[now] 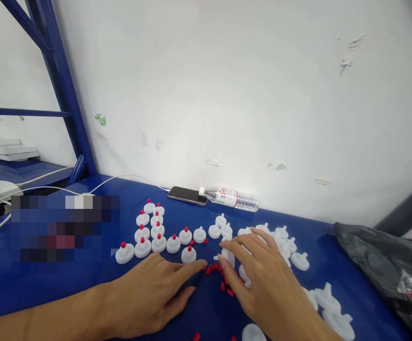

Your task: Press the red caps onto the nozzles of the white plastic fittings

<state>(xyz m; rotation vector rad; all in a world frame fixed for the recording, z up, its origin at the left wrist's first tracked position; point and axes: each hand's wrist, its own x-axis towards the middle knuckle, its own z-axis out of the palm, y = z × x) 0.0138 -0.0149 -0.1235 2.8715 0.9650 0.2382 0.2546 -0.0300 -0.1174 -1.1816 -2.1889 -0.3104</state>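
Note:
My left hand (152, 296) lies low on the blue table (31, 293), fingers stretched toward a small heap of red caps (218, 273), index tip touching them. My right hand (263, 277) rests over the same heap, thumb and fingers pinched round a white disc-shaped part (229, 255). To the left stand several white discs with red caps fitted (156, 234). Behind and right of my right hand lies a loose pile of uncapped white discs (284, 239), with more at the lower right (330, 305).
A phone (187, 195) with a white cable and a lying water bottle (232, 198) sit against the white wall. A black plastic bag (390, 270) lies at the right. Blue shelving frame (64, 94) stands at the left; a blurred patch covers part of the table.

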